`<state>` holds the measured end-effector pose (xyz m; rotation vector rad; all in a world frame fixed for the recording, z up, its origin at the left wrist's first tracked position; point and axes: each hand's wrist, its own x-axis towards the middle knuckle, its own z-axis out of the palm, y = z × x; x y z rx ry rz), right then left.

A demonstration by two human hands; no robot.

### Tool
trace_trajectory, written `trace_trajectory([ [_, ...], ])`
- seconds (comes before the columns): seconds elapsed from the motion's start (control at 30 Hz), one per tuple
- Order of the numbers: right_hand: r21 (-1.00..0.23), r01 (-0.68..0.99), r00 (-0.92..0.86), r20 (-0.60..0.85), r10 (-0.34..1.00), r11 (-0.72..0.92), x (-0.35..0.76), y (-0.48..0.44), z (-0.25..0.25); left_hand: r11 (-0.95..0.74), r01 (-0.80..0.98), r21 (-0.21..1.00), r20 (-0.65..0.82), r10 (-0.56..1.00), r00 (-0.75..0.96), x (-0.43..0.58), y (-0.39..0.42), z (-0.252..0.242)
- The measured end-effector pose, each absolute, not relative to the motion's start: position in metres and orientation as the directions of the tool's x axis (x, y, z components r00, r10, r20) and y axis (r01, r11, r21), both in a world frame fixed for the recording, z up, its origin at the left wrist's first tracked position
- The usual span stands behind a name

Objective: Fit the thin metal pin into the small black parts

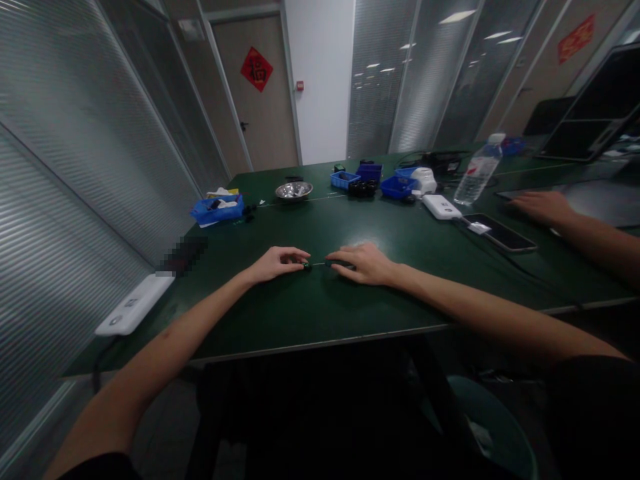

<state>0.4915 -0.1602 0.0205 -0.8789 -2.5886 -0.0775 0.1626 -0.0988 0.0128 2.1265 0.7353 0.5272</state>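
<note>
Both my hands rest on the dark green table (300, 313), close together near its middle. My left hand (277, 262) pinches a small dark part (307, 266) at its fingertips. My right hand (364, 263) is curled over a dark slim tool or part (334, 263) whose tip points toward the left hand. A thin light line, perhaps a wire or shaft, runs between the two pieces. What the pieces are is too small to tell.
A white power strip (134, 305) lies at the left edge. Blue bins (218, 208), a metal bowl (293, 191), a water bottle (477, 171), a white box (441, 206) and a phone (500, 232) stand farther back. Another person's hand (543, 206) rests at the right.
</note>
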Motion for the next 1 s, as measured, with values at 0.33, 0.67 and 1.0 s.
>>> trace_trajectory([
  [0.33, 0.039, 0.606, -0.75, 0.361, 0.554, 0.795, 0.488, -0.163, 0.023, -0.562, 0.307, 0.768, 0.154, 0.628, 0.763, 0.166, -0.105, 0.017],
  [0.67, 0.093, 0.612, -0.744, 0.406, 0.531, 0.786, 0.488, -0.163, 0.016, -0.547, 0.264, 0.795, 0.139, 0.587, 0.798, 0.167, -0.103, 0.017],
  [1.0, 0.06, 0.635, -0.723, 0.395, 0.566, 0.77, 0.479, -0.167, 0.016, -0.57, 0.236, 0.787, 0.153, 0.551, 0.82, 0.178, -0.112, 0.014],
])
